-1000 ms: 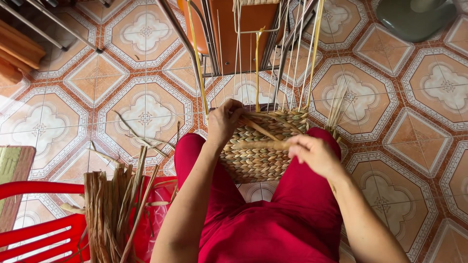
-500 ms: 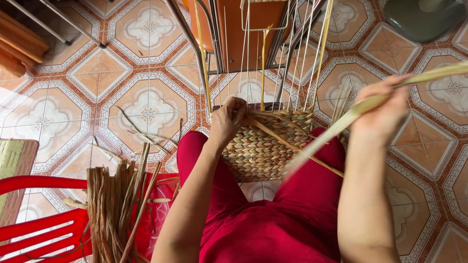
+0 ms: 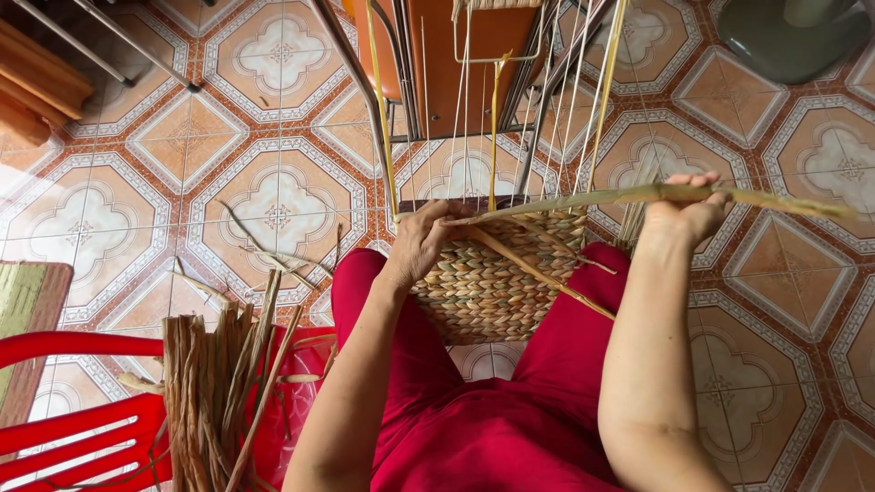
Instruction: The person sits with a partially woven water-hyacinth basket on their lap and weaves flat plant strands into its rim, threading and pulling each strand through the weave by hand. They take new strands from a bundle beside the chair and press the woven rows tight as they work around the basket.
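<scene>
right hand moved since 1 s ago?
Yes. The right hand went from the woven straw basket rightward, pulling the long green reed strand out over the patterned floor tiles.

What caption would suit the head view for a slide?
Left hand steadies a woven basket on the lap while right hand pulls a long reed strand sideways.

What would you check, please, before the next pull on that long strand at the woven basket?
1. Right hand grips the long strand: ok.
2. Left hand steadies the woven basket at its rim: ok.
3. Strand runs taut from rim to right hand: ok.
4. Upright stakes unbroken: cannot tell.
5. Spare bundle of strands close at the left: ok.
</scene>
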